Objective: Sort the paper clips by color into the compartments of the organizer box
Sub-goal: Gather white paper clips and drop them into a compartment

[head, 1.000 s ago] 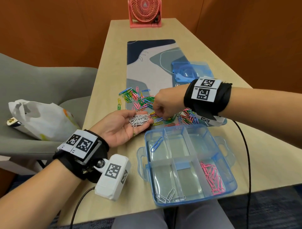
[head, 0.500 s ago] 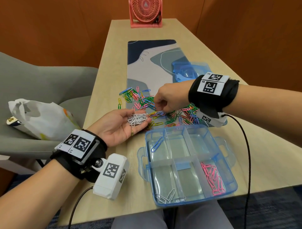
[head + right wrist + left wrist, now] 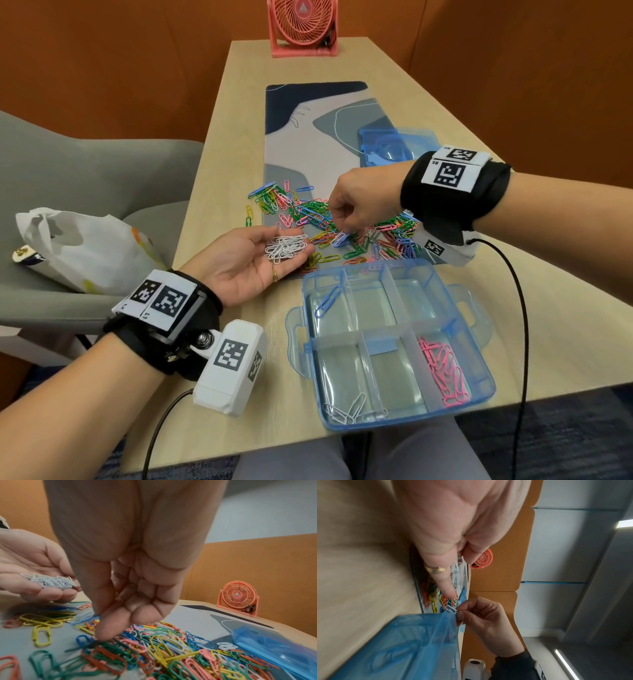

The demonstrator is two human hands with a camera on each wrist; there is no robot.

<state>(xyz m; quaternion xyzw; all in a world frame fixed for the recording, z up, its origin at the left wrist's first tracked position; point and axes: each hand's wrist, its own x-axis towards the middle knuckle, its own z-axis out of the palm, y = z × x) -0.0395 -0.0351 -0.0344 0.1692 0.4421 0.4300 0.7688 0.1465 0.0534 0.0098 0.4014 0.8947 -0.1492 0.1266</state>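
Note:
My left hand (image 3: 274, 257) lies palm up beside the organizer box, carrying a heap of white clips (image 3: 286, 247) on its relaxed fingers. My right hand (image 3: 344, 228) hovers over the mixed colored clip pile (image 3: 308, 212), its thumb and forefinger pinching one white clip (image 3: 339, 238), seen also as the white clip (image 3: 452, 610) in the left wrist view. The clear blue organizer box (image 3: 397, 269) stands near the table's front edge. It holds one blue clip (image 3: 327, 301), pink clips (image 3: 443, 370) and a few white clips (image 3: 346, 411) in separate compartments.
The clip pile lies on a patterned desk mat (image 3: 308, 137). The box's blue lid (image 3: 397, 145) sits behind my right wrist. A pink fan (image 3: 303, 25) stands at the table's far end. A grey chair with a plastic bag (image 3: 78, 246) is at the left.
My right hand has drawn a little away from my left fingertips, over the pile, and now pinches a white clip. My left hand has stayed put with its white clips.

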